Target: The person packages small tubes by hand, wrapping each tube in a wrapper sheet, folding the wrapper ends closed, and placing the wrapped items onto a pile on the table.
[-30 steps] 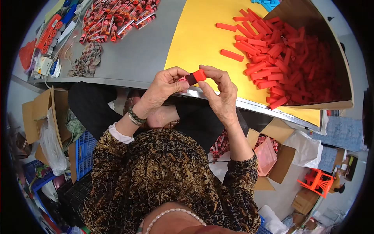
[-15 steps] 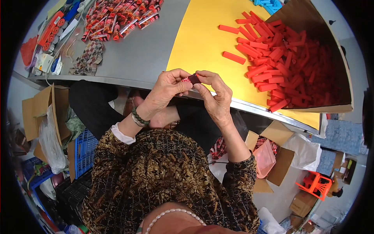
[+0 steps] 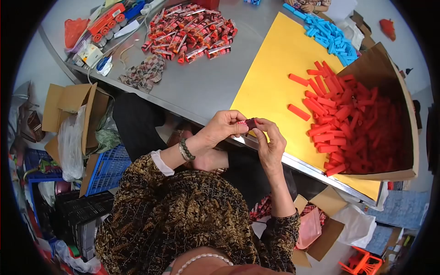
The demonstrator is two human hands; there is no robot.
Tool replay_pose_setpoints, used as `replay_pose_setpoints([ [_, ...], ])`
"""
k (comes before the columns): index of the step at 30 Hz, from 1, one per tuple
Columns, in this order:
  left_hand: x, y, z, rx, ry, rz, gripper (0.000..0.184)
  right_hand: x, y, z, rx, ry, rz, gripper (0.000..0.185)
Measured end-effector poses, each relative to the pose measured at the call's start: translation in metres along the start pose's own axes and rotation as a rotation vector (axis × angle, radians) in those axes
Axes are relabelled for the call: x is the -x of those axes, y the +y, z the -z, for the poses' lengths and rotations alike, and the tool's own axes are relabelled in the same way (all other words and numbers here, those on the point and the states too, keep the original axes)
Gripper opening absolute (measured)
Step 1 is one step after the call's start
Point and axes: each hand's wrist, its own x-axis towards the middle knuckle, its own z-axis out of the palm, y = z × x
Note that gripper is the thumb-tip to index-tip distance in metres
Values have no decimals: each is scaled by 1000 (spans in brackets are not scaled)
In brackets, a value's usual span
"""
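Note:
My left hand [image 3: 223, 128] and my right hand [image 3: 272, 145] meet above the table's front edge. Between their fingertips is a small dark-red wrapped piece [image 3: 250, 123] with a red-and-white patterned end. My left thumb and fingers pinch the patterned end, while my right thumb and index finger grip the other end. The fingers cover part of it, so I cannot tell its full shape. To the right of my hands, red sticks [image 3: 321, 136] spill from an open cardboard box [image 3: 398, 173] onto a yellow sheet [image 3: 256, 82].
A heap of shiny red wrapped pieces [image 3: 185, 34] lies on the grey table [image 3: 201, 82], near a crumpled checked cloth [image 3: 145, 73]. Blue sticks [image 3: 327, 34] lie at the far right, near another person's hand [image 3: 308, 8]. Below left stand a cardboard box [image 3: 68, 105] and a blue crate [image 3: 107, 169].
The camera view has shifted, so the table and hands sit lower in the picture and more of the far side shows. Both hands still hold the dark-red piece.

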Motion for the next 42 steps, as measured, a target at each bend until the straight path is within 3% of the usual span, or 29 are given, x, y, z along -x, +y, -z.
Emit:
replay_pose_setpoints([
  [5, -6, 11, 20, -111, 22, -19, 17, 4, 5, 2, 50, -51, -35, 18],
  [8, -32, 37, 61, -534, 198, -181, 20, 11, 9, 10, 29, -91, -180, 20],
  [11, -74, 103, 104, -1165, 423, -365, 32, 16, 16, 11, 7, -132, -145, 20],
  [13, -100, 140, 130, -1304, 495, -483, 47, 15, 12, 7, -44, -148, -161, 17],
  [16, -113, 153, 136, -1619, 847, -817, 59, 17, 13, 3, -70, -175, -137, 13],
  [17, -107, 144, 132, -1551, 729, -709, 64, 19, 13, 4, -66, -181, -136, 12],
  [19, -100, 104, 121, -1574, 608, -796, 51, 18, 12, 12, -39, -192, -150, 11],
  [21, -84, 55, 117, -1544, 311, -817, 37, 17, 20, 24, 31, -179, -159, 11],
  [26, -52, 6, 59, -1298, -57, -530, 25, -5, 67, 67, 466, -72, -123, 21],
  [29, -43, 7, 30, -1356, -70, -546, 19, -27, 101, 86, 755, -97, -44, 30],
  [36, -57, 6, 33, -1200, -138, -192, 17, -41, 129, 85, 919, -318, -136, 35],
  [39, -58, 3, 33, -1167, -120, -188, 16, -39, 130, 85, 875, -324, -138, 30],
  [42, -53, -3, 33, -1268, -54, -447, 10, -36, 120, 83, 637, -320, -150, 25],
])
